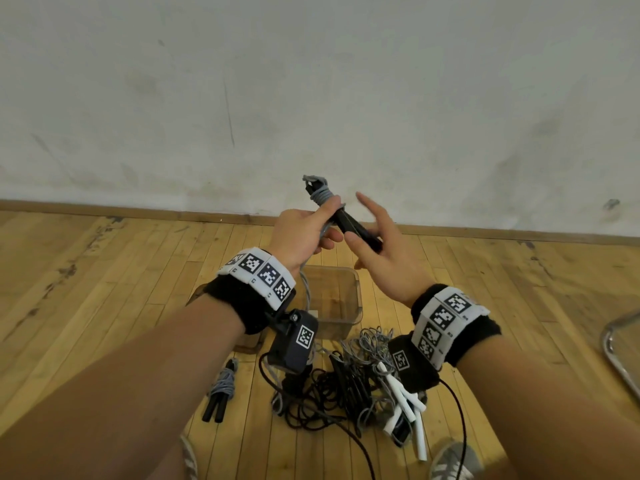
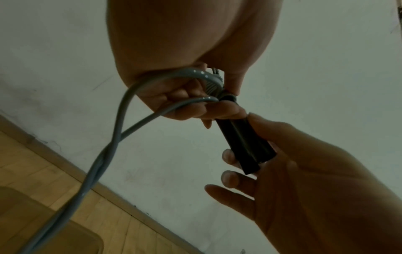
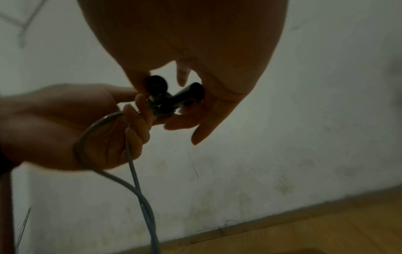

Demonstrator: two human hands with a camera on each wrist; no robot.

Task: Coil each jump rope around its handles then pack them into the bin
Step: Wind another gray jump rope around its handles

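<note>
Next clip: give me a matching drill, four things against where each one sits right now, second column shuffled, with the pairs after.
Things:
1. black handles
2. clear bin
3. coiled rope bundle
4. white handles

Places:
A. on the floor left of the tangle, by itself
B. held up between the left hand and right hand
C. in the tangled pile on the floor
D. on the floor below the hands, nothing visible inside

Pairs: 1-B, 2-D, 3-A, 4-C
</note>
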